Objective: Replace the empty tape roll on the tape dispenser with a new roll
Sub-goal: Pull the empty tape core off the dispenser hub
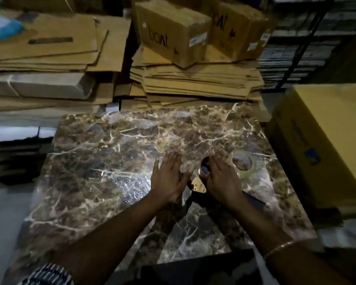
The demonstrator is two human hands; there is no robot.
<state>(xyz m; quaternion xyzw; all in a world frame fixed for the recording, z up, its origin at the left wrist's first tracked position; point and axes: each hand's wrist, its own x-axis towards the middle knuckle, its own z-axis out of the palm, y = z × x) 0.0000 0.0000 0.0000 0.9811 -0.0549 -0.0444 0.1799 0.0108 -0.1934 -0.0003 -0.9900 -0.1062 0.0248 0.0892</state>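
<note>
Dim storage surroundings are being shown, with a brown marble-patterned table top (103,153) taking up the middle of the view. Flattened cardboard sheets (195,81) are being kept in stacks behind the table, and two closed cartons marked "boat" (171,31) are being carried on top of the stack. A yellow box (325,145) is being seen at the right edge of the table. The tape dispenser (199,185), dark with a brass-coloured plate, is lying on the table between the two hands, and much of it is being hidden by them. The right hand (222,179) is being laid over the dispenser with its fingers curled onto it; whether it is actually being gripped cannot be told. The left hand (169,177) is being held flat and released, fingers straight and together, just beside the dispenser's left side; contact with it cannot be made out. A roll of clear tape (244,164) is lying flat on the table just beyond the right hand. A thin bracelet (280,248) is being worn on the right wrist.
</note>
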